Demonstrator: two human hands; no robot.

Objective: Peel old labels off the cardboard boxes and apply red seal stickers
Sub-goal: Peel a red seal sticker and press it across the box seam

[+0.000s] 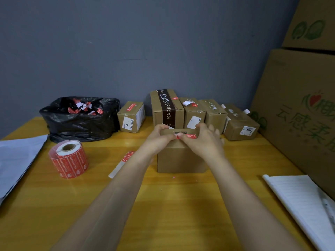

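A plain cardboard box point(179, 160) stands on the yellow table point(181, 205) in front of me. My left hand point(159, 136) grips its top left edge, fingers curled over the top. My right hand point(203, 140) lies over the top right, fingertips on a red seal sticker point(188, 136) at the box's front top edge. A barcode label point(181, 132) shows on the top between my hands. A roll of red seal stickers point(69, 159) stands to the left. A loose strip of sticker backing point(120, 164) lies beside the box.
A black rubbish bag point(79, 120) with peeled label scraps sits at the back left. Several small cardboard boxes point(199, 113) line the wall. Large cartons point(299, 105) rise on the right. White paper point(304, 205) lies at the right edge, a grey sheet point(16, 160) at the left.
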